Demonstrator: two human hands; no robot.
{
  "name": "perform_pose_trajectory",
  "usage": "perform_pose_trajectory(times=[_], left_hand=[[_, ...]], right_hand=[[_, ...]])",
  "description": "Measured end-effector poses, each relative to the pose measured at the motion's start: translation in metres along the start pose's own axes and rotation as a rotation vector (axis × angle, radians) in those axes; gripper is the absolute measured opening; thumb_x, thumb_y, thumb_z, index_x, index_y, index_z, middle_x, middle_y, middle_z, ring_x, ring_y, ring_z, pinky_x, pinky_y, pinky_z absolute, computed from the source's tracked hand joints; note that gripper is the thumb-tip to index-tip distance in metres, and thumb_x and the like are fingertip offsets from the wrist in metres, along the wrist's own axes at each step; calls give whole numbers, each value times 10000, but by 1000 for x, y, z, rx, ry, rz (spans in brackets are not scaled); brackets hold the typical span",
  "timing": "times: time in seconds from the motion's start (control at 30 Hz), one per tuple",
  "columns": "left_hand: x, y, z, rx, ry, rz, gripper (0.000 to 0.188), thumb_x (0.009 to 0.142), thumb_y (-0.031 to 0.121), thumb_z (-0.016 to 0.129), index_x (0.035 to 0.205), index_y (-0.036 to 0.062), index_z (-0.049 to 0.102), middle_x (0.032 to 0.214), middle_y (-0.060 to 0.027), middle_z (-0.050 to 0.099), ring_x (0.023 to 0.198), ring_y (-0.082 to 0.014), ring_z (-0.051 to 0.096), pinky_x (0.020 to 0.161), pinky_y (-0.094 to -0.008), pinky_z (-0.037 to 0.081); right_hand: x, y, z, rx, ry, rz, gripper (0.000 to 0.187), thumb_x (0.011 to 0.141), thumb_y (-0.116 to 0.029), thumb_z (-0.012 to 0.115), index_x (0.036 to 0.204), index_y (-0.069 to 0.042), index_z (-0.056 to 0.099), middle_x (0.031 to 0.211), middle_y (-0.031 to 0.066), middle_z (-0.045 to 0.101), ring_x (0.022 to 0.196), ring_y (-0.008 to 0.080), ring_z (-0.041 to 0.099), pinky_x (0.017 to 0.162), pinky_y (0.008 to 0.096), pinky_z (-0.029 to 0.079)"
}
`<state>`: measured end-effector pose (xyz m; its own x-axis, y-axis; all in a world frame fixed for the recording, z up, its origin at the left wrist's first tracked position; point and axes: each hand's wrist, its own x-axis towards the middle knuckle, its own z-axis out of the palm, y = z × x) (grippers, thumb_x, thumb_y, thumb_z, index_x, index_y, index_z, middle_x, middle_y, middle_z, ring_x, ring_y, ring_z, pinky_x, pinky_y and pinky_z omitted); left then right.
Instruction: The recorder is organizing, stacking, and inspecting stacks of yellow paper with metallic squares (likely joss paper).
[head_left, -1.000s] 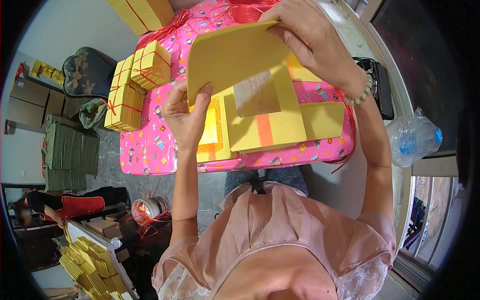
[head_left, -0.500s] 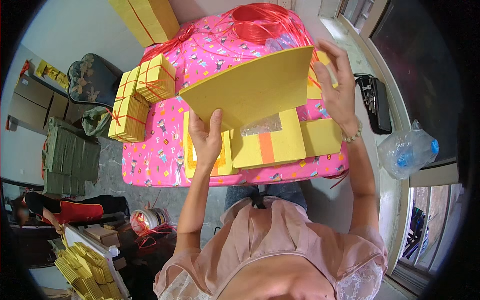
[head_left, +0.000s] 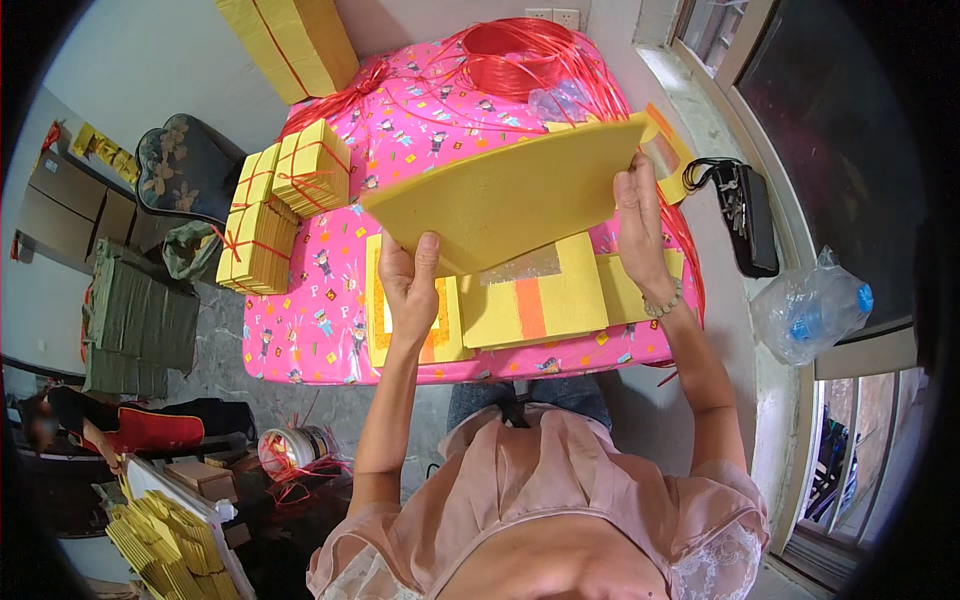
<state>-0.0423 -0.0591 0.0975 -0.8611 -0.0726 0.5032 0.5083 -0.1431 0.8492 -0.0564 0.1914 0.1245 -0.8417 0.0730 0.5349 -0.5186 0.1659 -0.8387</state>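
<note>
My left hand (head_left: 412,285) pinches the lower left edge of a flat yellow cardboard piece (head_left: 505,195), thumb on the near face. The piece is raised and tilted above the table. At its right end, my right hand (head_left: 642,235) grips the edge, fingers partly hidden. Behind that hand a yellow flap with an orange border (head_left: 668,145) sticks out; whether it belongs to the raised piece I cannot tell. Below lie a yellow piece with an orange stripe (head_left: 580,300), another with a patterned orange border (head_left: 450,335) and a plain one (head_left: 630,290).
Tied yellow bundles (head_left: 256,248) stand on the pink patterned tablecloth (head_left: 300,335). A red coil of strapping (head_left: 510,65) lies at the back. On the right ledge are a black pouch with keys (head_left: 752,215) and a bagged bottle (head_left: 815,310). Another person's arm (head_left: 100,440) shows at left.
My right hand has come down and inward onto the right end of the cardboard piece. That piece has dropped slightly at its right end, and the orange-bordered flap now shows.
</note>
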Motion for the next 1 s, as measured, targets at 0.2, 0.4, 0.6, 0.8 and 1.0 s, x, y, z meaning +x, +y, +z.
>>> perform_pose_trajectory(times=[0.2,0.4,0.6,0.8,1.0], left_hand=[[10,12,15,-242,-214,-177,378,946,165,584,1273,2,488,1166,-72,596,1053,-139,549,921,-301,423],[18,10,42,-417,-462,-413,440,894,170,654,1280,14,513,1174,-52,597,1086,-134,542,936,-293,417],[19,13,43,-347,-478,-433,391,863,140,696,1207,17,559,1144,-50,613,1068,-129,552,927,-290,429],[22,15,49,-238,-261,-414,253,891,86,657,1125,24,582,1062,-48,648,962,-103,598,857,-269,475],[15,22,61,-73,-309,-288,465,909,87,631,1313,-11,424,1121,-88,611,1017,-130,582,880,-266,462]], right_hand=[[-2,-9,10,425,-82,242,431,1041,-327,339,1329,-11,393,1218,70,493,1129,132,443,996,299,341],[-28,-1,28,130,-341,315,391,1001,-310,442,1250,-16,508,1200,98,576,1095,152,553,933,334,455],[-31,2,15,242,-237,313,382,992,-316,464,1194,-2,547,1151,81,610,1043,151,589,862,351,495],[-26,-13,-5,748,-263,519,591,957,-462,496,1338,-15,428,1268,102,552,1159,167,533,980,333,428],[-37,-24,2,323,-247,358,624,879,-195,679,1369,12,352,1273,110,523,1178,177,509,1013,335,395]])
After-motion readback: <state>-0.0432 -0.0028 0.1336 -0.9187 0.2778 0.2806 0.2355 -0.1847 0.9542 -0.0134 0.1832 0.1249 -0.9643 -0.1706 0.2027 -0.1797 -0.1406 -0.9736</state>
